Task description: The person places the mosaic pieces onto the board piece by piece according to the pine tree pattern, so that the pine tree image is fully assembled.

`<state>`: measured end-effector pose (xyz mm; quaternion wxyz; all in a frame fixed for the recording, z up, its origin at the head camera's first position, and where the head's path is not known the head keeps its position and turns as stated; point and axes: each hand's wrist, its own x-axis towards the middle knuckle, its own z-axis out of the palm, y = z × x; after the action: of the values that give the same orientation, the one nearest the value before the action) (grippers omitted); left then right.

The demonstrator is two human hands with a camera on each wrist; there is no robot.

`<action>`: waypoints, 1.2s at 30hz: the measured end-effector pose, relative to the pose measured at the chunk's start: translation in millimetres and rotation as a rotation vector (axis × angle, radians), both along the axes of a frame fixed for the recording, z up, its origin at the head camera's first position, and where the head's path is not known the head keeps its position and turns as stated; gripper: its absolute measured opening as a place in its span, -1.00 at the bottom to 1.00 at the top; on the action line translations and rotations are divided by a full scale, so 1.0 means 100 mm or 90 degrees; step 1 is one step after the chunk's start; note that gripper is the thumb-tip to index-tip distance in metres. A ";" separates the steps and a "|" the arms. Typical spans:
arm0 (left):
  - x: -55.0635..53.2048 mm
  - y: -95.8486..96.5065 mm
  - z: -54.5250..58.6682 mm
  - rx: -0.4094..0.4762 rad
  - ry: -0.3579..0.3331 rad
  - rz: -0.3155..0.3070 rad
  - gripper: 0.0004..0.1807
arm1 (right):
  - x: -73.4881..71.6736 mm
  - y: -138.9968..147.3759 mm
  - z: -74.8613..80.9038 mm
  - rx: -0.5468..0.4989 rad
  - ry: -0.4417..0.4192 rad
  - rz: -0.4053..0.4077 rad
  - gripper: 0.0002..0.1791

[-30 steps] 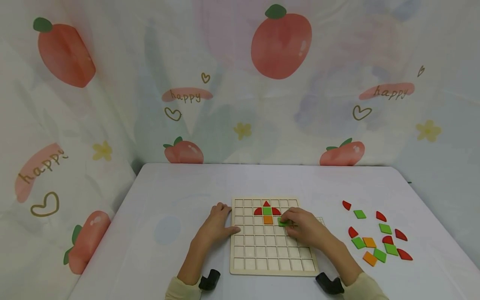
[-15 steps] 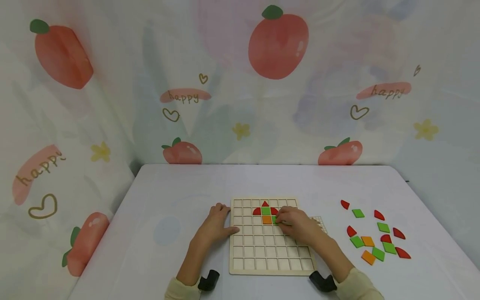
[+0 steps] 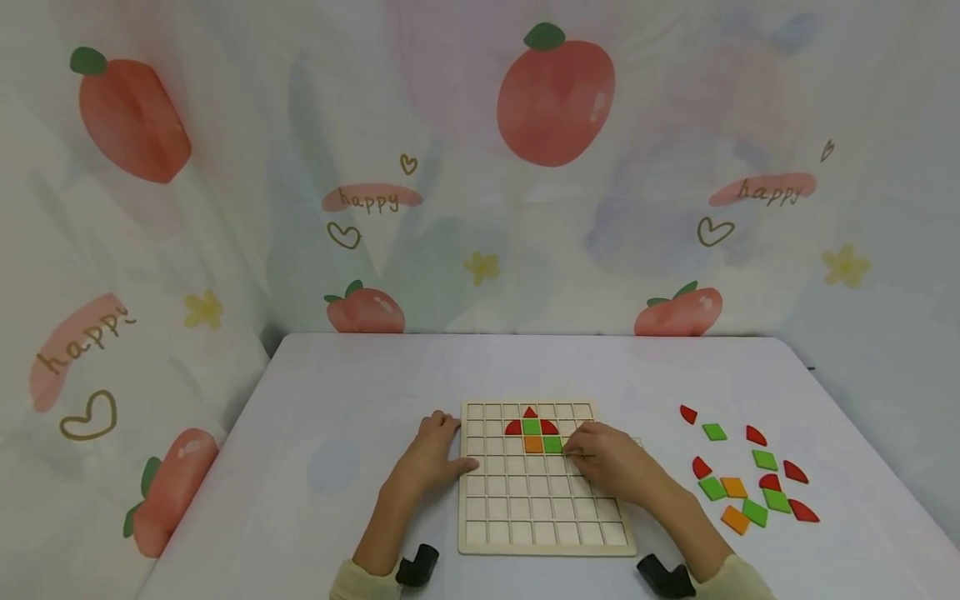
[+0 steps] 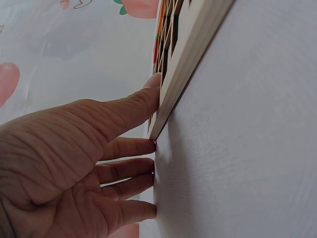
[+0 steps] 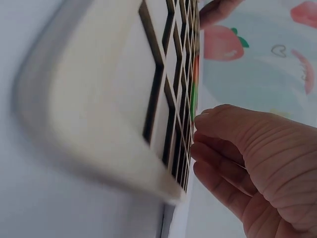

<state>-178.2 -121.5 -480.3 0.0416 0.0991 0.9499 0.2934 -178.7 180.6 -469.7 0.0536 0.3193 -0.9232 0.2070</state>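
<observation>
A pale wooden grid board (image 3: pixel 510 508) lies on the white table. Near its far edge stands a cluster of tiles: a red triangle (image 3: pixel 529 412) on top, a green square (image 3: pixel 531 427) between two red curved pieces, and below it an orange square (image 3: pixel 533 444). Beside the orange one is another green square (image 3: pixel 552 444) in a cell. My right hand (image 3: pixel 615 462) is just right of that tile, fingertips low over the grid, nothing visible between them. My left hand (image 3: pixel 429 457) rests at the board's left side, its thumb (image 4: pixel 143 99) against the edge and its fingers extended.
To the board's right lie several loose tiles: red curved pieces (image 3: pixel 797 472), green ones (image 3: pixel 765 460) and orange ones (image 3: pixel 736 521). A small pale lattice piece (image 3: pixel 640 443) shows partly behind my right hand. A printed cloth (image 3: pixel 450 208) hangs behind the table.
My right hand has moved the green tile left into the cell beside the orange square, let go of it and drawn slightly right. The left hand stays put.
</observation>
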 end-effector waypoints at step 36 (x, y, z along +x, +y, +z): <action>0.00 -0.01 0.01 0.008 0.000 -0.007 -0.26 | 0.40 1.21 0.08 0.022 -0.081 -0.246 -0.74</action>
<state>-178.1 -122.5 -479.6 0.0428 0.1042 0.9475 0.2993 -139.0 301.8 -461.9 0.0287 0.1233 -0.9723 0.1966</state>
